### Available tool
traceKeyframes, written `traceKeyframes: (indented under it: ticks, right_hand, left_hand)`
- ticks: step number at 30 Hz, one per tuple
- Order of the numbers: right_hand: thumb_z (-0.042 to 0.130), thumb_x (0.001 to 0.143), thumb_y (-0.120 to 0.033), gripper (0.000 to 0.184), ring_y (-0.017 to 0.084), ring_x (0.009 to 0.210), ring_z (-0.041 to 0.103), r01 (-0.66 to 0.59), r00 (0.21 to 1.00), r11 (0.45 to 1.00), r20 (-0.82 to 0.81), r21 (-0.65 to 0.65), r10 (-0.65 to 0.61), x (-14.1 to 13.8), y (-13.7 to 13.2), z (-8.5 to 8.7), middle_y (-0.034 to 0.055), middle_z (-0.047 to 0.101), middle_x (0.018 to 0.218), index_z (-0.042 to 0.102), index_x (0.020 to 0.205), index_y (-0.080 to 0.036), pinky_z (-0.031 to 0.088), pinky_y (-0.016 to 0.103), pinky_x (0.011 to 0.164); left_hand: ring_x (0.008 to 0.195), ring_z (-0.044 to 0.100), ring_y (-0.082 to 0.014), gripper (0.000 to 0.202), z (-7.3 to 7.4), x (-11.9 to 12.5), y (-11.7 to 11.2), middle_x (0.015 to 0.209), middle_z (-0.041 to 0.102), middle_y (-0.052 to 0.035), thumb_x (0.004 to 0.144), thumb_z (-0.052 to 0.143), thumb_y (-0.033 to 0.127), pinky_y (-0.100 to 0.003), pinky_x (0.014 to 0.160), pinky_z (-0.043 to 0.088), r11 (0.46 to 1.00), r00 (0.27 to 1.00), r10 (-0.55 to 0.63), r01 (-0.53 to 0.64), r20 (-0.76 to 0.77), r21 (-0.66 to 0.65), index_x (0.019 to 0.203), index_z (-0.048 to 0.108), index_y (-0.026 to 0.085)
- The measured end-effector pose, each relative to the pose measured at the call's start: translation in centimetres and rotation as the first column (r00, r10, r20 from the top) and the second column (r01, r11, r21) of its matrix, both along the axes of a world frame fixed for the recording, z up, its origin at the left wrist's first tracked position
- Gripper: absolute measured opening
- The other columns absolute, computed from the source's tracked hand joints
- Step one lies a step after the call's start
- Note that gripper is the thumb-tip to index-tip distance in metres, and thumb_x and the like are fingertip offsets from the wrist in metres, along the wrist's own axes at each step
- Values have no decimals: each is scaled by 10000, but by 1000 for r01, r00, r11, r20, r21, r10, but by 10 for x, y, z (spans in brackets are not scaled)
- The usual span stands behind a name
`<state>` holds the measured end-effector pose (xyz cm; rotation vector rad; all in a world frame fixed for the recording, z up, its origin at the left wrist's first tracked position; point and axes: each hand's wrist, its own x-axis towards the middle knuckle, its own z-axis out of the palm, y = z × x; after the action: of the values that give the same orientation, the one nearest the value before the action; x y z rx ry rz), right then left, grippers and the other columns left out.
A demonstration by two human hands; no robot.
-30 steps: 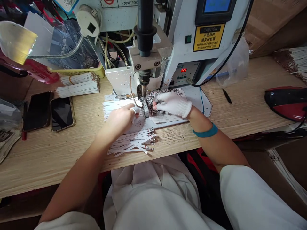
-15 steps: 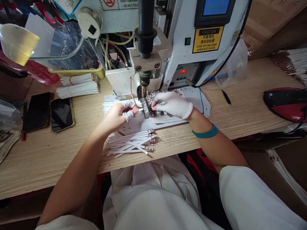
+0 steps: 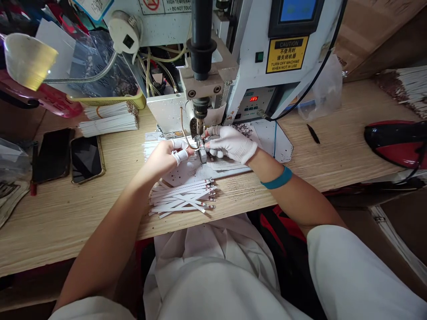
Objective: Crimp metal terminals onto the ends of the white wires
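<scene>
Light brown wood makes up the long table (image 3: 120, 200), and a big pale grey metal machine (image 3: 247, 80) stands at the back of it. Low down at its front is a small grey metal block (image 3: 203, 155), with a black and silver upright tool (image 3: 201, 58) right above it.

Just left of the block is the left hand (image 3: 170, 155), bare but for white cloth covers on some fingers. Its fingertips are pinched together on a thin white strip (image 3: 197, 150), and the strip's tip is right by the block.

Just right of the block is the right hand (image 3: 227, 143), in a white glove with some bare fingertips. Its fingers are close together, but I cannot tell if they hold anything.

On the person's side of the block lies a messy pile of flat white strips (image 3: 182, 198). More white strips lie in a row (image 3: 153, 146) left of the block. Far left of it are two black phones (image 3: 87, 158).
</scene>
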<state>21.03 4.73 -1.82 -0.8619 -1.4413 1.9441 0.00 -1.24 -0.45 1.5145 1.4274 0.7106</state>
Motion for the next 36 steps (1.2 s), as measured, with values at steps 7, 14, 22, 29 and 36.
traceKeyframes:
  ticks: [7,14,22,29,36]
  right_hand:
    - [604,780,-37,186,47,414,426,-72,997,997,-34,-41,70,0,3,-1,-40,506,577,525,907,-148,355,139,362]
    - [597,782,-62,171,67,413,448,-14,999,999,42,40,12,-3,1,0,-34,515,576,520,890,-170,352,155,350]
    - [601,799,-60,174,66,447,454,47,987,995,147,91,-60,-7,-7,8,-25,513,615,519,912,-165,313,150,323]
    - [584,803,-18,182,54,450,444,82,984,996,155,39,-87,-8,-11,14,-12,515,655,504,873,-167,303,149,317]
    - [599,794,-11,199,54,432,443,95,985,995,145,28,-98,-9,-11,15,-20,507,632,497,850,-172,301,153,316]
  left_hand:
    - [529,364,-75,365,-2,1,1,597,465,32,709,692,492,-209,496,265,1000,1000,20,-20,16,-17,745,642,133]
    - [519,358,-85,271,2,6,2,581,490,29,696,667,411,-221,499,257,1000,999,19,-19,-34,-2,690,619,144]
    - [508,335,-72,211,1,8,8,538,446,53,654,658,306,-225,504,233,999,998,45,-45,47,1,580,533,152]
    - [505,334,-67,199,-6,4,11,542,432,53,669,641,282,-227,507,231,999,995,38,-37,92,-17,579,519,152]
    - [494,338,-75,164,-9,1,12,546,420,49,656,648,286,-230,493,224,997,997,50,-47,66,-53,625,548,159]
